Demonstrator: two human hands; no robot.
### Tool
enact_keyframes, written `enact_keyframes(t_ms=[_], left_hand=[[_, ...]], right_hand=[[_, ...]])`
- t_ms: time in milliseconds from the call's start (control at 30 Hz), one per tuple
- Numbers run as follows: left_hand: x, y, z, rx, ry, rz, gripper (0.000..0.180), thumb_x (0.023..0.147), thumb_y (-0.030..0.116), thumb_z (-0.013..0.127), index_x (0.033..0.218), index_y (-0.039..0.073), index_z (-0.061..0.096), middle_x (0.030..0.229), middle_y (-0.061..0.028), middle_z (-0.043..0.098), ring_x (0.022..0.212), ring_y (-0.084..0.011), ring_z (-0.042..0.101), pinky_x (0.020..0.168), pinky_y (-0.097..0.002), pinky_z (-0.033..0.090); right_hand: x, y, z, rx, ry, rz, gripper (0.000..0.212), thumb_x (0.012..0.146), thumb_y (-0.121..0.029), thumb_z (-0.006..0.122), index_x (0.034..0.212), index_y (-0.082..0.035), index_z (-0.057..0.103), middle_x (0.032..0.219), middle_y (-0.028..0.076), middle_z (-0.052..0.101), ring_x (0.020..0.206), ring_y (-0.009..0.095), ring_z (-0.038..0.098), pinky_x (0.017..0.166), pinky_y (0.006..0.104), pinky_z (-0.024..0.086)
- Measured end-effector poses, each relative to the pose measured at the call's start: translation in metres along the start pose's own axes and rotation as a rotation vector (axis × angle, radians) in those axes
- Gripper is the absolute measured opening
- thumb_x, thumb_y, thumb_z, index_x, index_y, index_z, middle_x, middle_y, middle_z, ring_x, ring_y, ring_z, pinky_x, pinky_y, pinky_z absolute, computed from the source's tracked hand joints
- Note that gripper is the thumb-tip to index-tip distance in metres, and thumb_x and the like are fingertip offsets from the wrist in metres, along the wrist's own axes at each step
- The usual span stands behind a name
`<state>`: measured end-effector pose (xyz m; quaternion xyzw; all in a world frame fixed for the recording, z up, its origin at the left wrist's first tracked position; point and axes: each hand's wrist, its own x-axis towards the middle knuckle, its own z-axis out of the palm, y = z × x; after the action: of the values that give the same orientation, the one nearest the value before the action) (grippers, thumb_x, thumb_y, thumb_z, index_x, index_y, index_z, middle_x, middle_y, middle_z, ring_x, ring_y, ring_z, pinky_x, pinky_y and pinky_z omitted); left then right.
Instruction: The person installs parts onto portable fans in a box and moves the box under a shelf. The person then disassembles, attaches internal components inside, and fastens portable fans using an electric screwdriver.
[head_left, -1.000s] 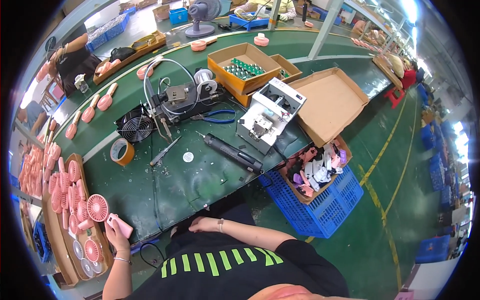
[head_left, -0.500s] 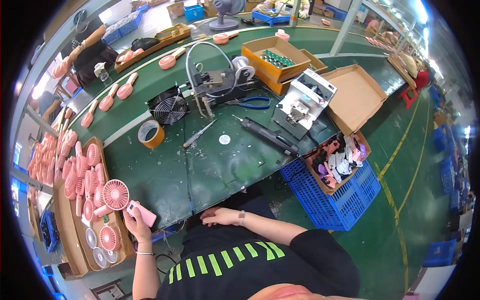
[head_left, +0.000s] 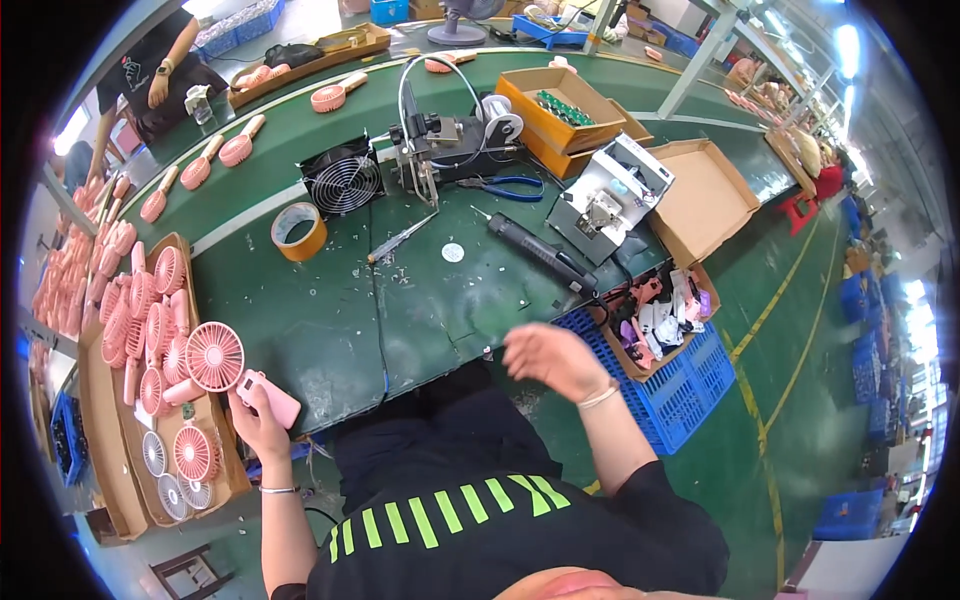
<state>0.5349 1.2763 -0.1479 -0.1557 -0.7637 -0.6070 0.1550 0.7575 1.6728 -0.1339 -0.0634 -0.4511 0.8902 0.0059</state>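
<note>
My left hand [head_left: 262,428] is closed around the pink handle of a handheld fan [head_left: 215,356], at the table's left front corner. Its round, slotted head points toward the far left, beside a cardboard box [head_left: 235,470] of similar pink fans [head_left: 158,325]. My right hand [head_left: 552,360] is raised near the front edge of the table, right of the middle. Its fingers are stretched out, slightly blurred, with nothing visible in them. An electric screwdriver [head_left: 540,252] lies beyond it on the green table [head_left: 330,350].
Around the table's middle are a tape roll [head_left: 299,232], a small screwdriver [head_left: 402,238], blue-handled pliers [head_left: 505,187], a black fan [head_left: 343,178] and a wire-spool device [head_left: 455,140]. A white machine [head_left: 612,195] stands right. Below it, a blue crate [head_left: 690,395] holds a parts box. A co-worker [head_left: 150,75] stands far left.
My right hand has lifted from my lap and moved right, its fingers now extended. My left hand keeps hold of the fan. The whole view has shifted slightly.
</note>
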Motion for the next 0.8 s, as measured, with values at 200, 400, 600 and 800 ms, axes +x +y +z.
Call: enact_keyframes(t_ms=[200, 400, 600, 800], left_hand=[[-0.003, -0.002, 0.006, -0.215, 0.084, -0.012, 0.043, 0.096, 0.012, 0.048, 0.135, -0.004, 0.035, 0.114, -0.0163, 0.057, 0.103, -0.0225, 0.059, 0.092, -0.0336, 0.047], [-0.001, -0.009, -0.003, -0.293, 0.024, 0.012, 0.043, 0.098, 0.009, 0.045, 0.136, 0.000, 0.029, 0.120, -0.0162, 0.051, 0.106, -0.0246, 0.057, 0.085, -0.0383, 0.054], [-0.005, 0.013, -0.003, -0.342, 0.038, -0.008, 0.037, 0.096, 0.010, 0.048, 0.130, -0.001, 0.037, 0.112, -0.0147, 0.056, 0.097, -0.0219, 0.061, 0.081, -0.0337, 0.053], [-0.005, 0.078, 0.027, -0.676, -0.246, -0.356, 0.033, 0.096, 0.015, 0.047, 0.125, 0.001, 0.041, 0.103, -0.0188, 0.063, 0.077, -0.0233, 0.067, 0.068, -0.0317, 0.056]], right_hand=[[-0.002, -0.023, -0.072, 0.992, 0.182, -0.160, 0.070, 0.098, -0.052, 0.037, 0.124, 0.013, 0.043, 0.111, 0.018, 0.061, 0.089, 0.022, 0.064, 0.079, 0.0310, 0.054], [0.016, -0.040, -0.082, 1.055, 0.280, -0.020, 0.082, 0.098, -0.057, 0.027, 0.139, 0.013, 0.022, 0.120, 0.021, 0.060, 0.084, 0.023, 0.066, 0.071, 0.0304, 0.058], [0.024, -0.037, -0.095, 0.924, 0.367, 0.024, 0.044, 0.097, -0.026, 0.042, 0.117, 0.011, 0.051, 0.125, 0.024, 0.057, 0.085, 0.025, 0.066, 0.074, 0.0330, 0.057], [0.012, -0.031, -0.051, 0.393, 0.564, -0.310, 0.050, 0.099, -0.031, 0.041, 0.129, 0.009, 0.040, 0.134, 0.025, 0.045, 0.122, 0.034, 0.050, 0.101, 0.0406, 0.046]])
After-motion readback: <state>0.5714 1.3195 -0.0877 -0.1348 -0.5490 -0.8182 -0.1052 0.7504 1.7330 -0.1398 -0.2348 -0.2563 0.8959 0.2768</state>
